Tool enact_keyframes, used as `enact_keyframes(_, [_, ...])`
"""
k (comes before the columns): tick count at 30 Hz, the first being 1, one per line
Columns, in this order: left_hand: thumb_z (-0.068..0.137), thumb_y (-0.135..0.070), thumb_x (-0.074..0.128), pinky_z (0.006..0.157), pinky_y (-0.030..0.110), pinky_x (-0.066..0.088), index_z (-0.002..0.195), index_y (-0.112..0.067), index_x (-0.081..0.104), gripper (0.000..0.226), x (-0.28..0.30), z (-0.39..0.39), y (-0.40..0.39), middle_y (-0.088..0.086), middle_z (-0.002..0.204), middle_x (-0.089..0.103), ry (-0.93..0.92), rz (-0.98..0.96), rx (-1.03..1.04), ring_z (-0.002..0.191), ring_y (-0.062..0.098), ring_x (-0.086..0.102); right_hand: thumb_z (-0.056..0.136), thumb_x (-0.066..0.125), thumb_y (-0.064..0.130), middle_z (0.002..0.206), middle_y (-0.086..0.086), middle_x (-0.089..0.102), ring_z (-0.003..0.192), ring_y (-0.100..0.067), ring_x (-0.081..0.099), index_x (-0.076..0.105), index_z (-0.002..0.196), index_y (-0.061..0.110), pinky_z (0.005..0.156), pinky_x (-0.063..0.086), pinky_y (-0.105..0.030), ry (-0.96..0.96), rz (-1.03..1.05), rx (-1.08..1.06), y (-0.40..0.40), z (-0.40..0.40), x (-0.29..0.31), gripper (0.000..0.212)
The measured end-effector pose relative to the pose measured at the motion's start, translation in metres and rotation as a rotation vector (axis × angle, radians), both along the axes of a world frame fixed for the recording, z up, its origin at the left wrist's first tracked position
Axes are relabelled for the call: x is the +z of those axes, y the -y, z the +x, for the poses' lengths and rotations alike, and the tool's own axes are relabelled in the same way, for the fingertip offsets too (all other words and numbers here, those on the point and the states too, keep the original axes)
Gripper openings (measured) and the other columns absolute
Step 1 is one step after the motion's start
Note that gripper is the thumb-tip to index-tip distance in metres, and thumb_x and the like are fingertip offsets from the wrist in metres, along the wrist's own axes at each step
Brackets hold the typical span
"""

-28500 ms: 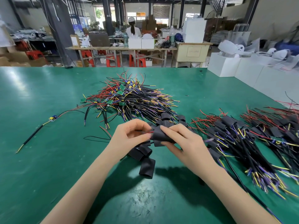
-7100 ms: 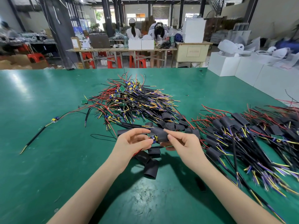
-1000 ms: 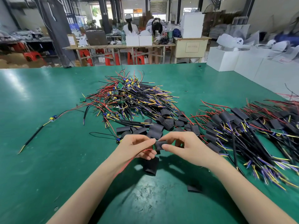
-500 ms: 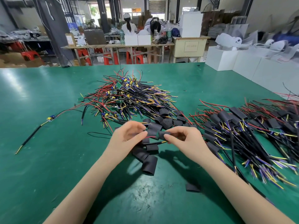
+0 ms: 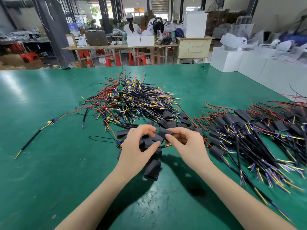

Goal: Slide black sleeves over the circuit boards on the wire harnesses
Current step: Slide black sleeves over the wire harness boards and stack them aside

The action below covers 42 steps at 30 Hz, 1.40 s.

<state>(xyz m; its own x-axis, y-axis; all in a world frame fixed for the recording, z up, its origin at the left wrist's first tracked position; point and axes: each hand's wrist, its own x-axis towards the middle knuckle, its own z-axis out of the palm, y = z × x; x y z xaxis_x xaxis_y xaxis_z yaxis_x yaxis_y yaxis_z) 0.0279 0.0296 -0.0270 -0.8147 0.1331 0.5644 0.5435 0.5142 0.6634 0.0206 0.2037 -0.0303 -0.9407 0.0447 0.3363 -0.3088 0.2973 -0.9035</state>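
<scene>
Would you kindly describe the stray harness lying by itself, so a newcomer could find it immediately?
Start from the big tangled pile of unsleeved wire harnesses in the middle of the green table. Look left, to the lone harness stretched diagonally on bare tabletop. Unlike the heaped ones, it lies apart, its small bare circuit board with yellow and blue parts exposed.

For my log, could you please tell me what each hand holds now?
Left hand: pinching a harness wire.
Right hand: pinching a black sleeve.
</scene>
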Motion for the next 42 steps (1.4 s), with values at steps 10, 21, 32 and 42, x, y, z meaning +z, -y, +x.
enact_keyframes(10, [0.082,-0.006,0.074,0.096,0.031,0.044,0.106,-0.013,0.065,0.027,-0.001,-0.003,0.004,-0.006,0.106,0.065,0.135,0.039,-0.107,0.108,0.015,0.058,0.084,0.072,0.017,0.072,-0.001,0.072,0.070,-0.019,0.067,0.070,0.093,0.026,0.071,0.055,-0.036,-0.028,0.058,-0.032,0.001,0.001,-0.001,0.013])
enact_keyframes(21, [0.085,-0.007,0.071,0.085,0.016,0.042,0.104,-0.010,0.062,0.021,-0.001,-0.006,0.005,0.000,0.086,0.060,0.168,0.158,-0.105,0.086,0.010,0.059,0.085,0.070,0.012,0.069,0.003,0.069,0.057,-0.005,0.053,0.073,0.098,0.013,0.060,0.040,-0.013,-0.005,0.105,0.074,-0.001,0.002,0.006,0.014])
enact_keyframes(32, [0.076,-0.008,0.080,0.075,0.024,0.045,0.089,-0.018,0.073,0.018,-0.006,-0.014,0.015,0.002,0.077,0.063,0.282,0.209,-0.072,0.071,0.007,0.055,0.088,0.067,0.018,0.082,-0.001,0.073,0.072,-0.027,0.062,0.074,0.097,0.017,0.069,0.049,-0.034,-0.005,0.122,0.189,-0.003,0.005,0.008,0.011])
enact_keyframes(42, [0.078,-0.001,0.076,0.089,0.017,0.047,0.090,-0.032,0.074,0.034,-0.005,-0.008,0.014,-0.012,0.092,0.074,0.134,0.130,-0.013,0.098,0.006,0.065,0.085,0.072,0.017,0.074,0.006,0.070,0.055,-0.006,0.045,0.075,0.104,0.018,0.057,0.033,-0.012,-0.146,0.257,0.011,-0.005,0.005,0.007,0.020])
